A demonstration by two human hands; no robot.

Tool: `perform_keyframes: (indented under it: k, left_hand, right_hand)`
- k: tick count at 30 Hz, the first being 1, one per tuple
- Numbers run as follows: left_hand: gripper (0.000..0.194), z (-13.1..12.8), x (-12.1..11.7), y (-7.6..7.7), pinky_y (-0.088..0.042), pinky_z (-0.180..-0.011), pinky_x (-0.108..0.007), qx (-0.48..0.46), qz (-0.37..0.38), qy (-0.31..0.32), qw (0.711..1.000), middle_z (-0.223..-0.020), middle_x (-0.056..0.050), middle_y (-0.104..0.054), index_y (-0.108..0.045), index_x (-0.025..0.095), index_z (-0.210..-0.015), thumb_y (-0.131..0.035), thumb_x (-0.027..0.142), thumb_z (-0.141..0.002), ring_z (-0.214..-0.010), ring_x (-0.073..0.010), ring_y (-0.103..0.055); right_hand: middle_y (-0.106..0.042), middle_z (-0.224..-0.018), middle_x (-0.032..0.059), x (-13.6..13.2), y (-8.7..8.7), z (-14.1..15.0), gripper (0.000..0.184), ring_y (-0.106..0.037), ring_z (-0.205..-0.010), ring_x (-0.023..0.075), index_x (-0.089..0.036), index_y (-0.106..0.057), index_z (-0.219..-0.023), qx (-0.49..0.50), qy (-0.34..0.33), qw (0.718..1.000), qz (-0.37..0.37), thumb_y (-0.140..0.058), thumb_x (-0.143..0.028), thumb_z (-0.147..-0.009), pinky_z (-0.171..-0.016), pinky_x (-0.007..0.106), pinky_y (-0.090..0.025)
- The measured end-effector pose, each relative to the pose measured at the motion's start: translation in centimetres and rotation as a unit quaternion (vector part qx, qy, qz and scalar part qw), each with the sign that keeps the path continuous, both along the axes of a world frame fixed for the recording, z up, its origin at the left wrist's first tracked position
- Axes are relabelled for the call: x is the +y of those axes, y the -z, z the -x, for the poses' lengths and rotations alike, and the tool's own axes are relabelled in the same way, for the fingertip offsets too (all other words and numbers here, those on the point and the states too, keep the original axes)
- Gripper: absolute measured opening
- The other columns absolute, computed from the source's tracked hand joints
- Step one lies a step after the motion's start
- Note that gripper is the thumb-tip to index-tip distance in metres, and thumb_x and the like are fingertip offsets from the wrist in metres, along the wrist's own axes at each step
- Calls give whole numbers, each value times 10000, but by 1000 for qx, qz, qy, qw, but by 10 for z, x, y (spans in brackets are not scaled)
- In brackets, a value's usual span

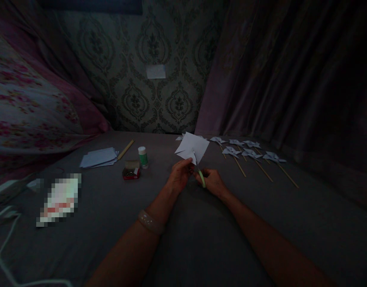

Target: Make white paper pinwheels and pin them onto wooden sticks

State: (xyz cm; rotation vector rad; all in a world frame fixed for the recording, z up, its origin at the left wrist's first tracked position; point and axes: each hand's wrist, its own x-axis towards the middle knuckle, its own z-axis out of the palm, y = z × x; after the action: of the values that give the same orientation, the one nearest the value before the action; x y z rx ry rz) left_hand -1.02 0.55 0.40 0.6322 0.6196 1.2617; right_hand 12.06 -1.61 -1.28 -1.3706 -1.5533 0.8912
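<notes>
A square sheet of white paper (193,142) is held up above the table by my left hand (181,174), which pinches its lower corner. One slit shows at the paper's left side. My right hand (212,181) is closed on scissors (202,178) with light green handles. Their blades lie across the lower part of the paper, pointing toward its middle. Whether the blades are parted is hard to make out. Just right of the paper, several white paper pinwheels (231,151) on thin sticks lie on the table.
To the left stand a glue stick (143,158) with a green label and a small open red box (131,171) of metal pins. Beyond are a stack of paper (99,158) and thin wooden sticks (126,150). A white cable (5,255) runs along the near left.
</notes>
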Motion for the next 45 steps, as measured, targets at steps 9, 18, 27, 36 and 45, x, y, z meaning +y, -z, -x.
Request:
perform_keyframes:
  k: [9,18,27,36,45]
  left_hand:
    - [273,-1,1,1,-358,-546,-258,10,-5,-14,1000,-559,2,-567,-571,162,-566,-797,291,-484,-540,-101,-509]
    - [355,8,14,8,-338,-523,-217,47,-22,-155,987,-596,28,-569,-548,175,-590,-840,321,-451,-556,-81,-509]
    - [210,8,18,11,-342,-513,-211,91,-3,-120,989,-628,12,-610,-632,177,-651,-756,231,-489,-563,-93,-524]
    - [170,8,18,24,-411,-564,-246,201,-77,-91,972,-693,-10,-652,-681,179,-732,-649,242,-577,-622,-149,-565]
    - [214,7,17,21,-423,-581,-254,239,-69,-116,961,-724,-26,-678,-710,181,-778,-670,241,-577,-641,-163,-571]
  right_hand:
    - [-504,-506,-22,-2,-3,0,338,-433,-495,104,-174,-525,-516,-27,1,1000,3,-612,-477,-639,-484,240,-329]
    - [-637,-683,40,4,0,-6,284,-581,-685,178,-176,-620,-679,-70,67,995,-9,-590,-459,-675,-633,273,-403]
    - [-607,-694,30,16,-4,-28,397,-525,-681,153,-160,-627,-724,134,167,976,-45,-596,-541,-617,-590,253,-386]
    - [-517,-603,-40,18,-4,-29,369,-429,-582,97,-168,-593,-655,252,150,955,-37,-704,-506,-556,-565,238,-326]
    - [-580,-605,-40,21,2,-29,356,-478,-575,101,-159,-642,-691,283,128,951,-14,-770,-421,-488,-576,241,-371]
